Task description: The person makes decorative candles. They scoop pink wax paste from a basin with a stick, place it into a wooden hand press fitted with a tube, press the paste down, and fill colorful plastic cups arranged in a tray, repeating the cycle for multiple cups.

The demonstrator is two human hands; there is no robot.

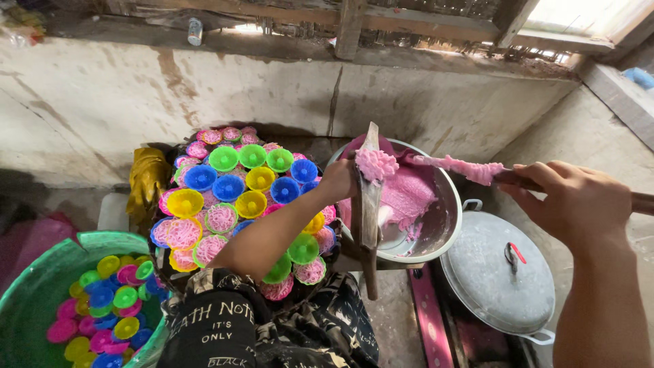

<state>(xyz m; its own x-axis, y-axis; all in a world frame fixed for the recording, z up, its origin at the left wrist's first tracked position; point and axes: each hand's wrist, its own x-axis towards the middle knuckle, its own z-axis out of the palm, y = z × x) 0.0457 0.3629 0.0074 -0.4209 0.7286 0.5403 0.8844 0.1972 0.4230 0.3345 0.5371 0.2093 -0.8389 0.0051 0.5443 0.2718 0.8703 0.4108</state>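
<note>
The pink dough [378,163] is a soft, crinkled lump stuck to the upper part of a narrow wooden press [368,204], which stands upright over the near rim of the metal bowl [446,225]. More dough lies as a ridged mass in the bowl, and a stringy pink smear clings to the wooden stick [518,177]. The left hand [338,180] is closed around the press just beside the lump. The right hand [579,197] grips the stick, whose coated tip points toward the lump.

Left of the bowl, a round tray [170,266] is packed with small plastic cups in blue, green, yellow and pink, several topped with pink noodle nests; the left forearm crosses over it. A green basin [41,272] in the lower left corner holds more cups. A grey pot lid [497,272] with a red knob sits right of the bowl.

The stick's far end is cut off by the right edge, and the press's foot is hard to make out.
</note>
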